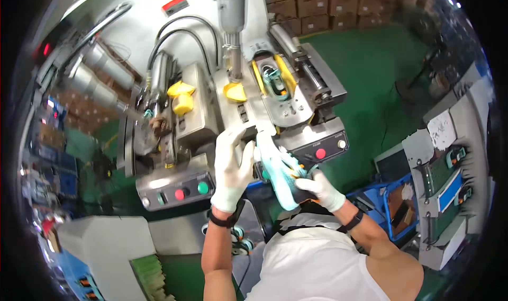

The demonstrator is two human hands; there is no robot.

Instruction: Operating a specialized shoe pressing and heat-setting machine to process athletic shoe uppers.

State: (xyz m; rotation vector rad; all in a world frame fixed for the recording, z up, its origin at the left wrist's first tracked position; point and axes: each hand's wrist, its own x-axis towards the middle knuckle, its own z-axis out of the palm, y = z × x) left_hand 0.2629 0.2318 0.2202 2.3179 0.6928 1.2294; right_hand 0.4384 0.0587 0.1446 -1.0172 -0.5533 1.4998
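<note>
Light-blue shoe (276,171) pinched in my right grip (319,190), my left grip (232,163) spread beside it

Farthest left, a pale grey cabinet (100,243) stands low, well apart from my hands. Next comes the left control panel (172,192) on the front of the metal machine (198,115), with a red button (179,194) and a green button (202,187). Above that panel a pair of yellow pads (182,97) sits on the machine.

My left grip, in a white glove, is raised before the machine's middle, fingers pointing up and thumb standing off from them. It is just beside the shoe; I cannot tell whether the thumb touches it. Farther up, a single yellow pad (235,92) lies under an upright grey cylinder (232,10). More shoes (242,241) show low down, just right of my left forearm.

The light-blue shoe is tilted in front of the machine, its far end near the metal and its near end by my waist. Beyond it a second shoe (275,82) sits in the machine between two yellow side pieces (286,74). My right grip, gloved in white too, closes on the held shoe's dark, near end. Above it is the right control panel (317,148); farther right, a blue crate (394,216) and a rack (442,195).
</note>
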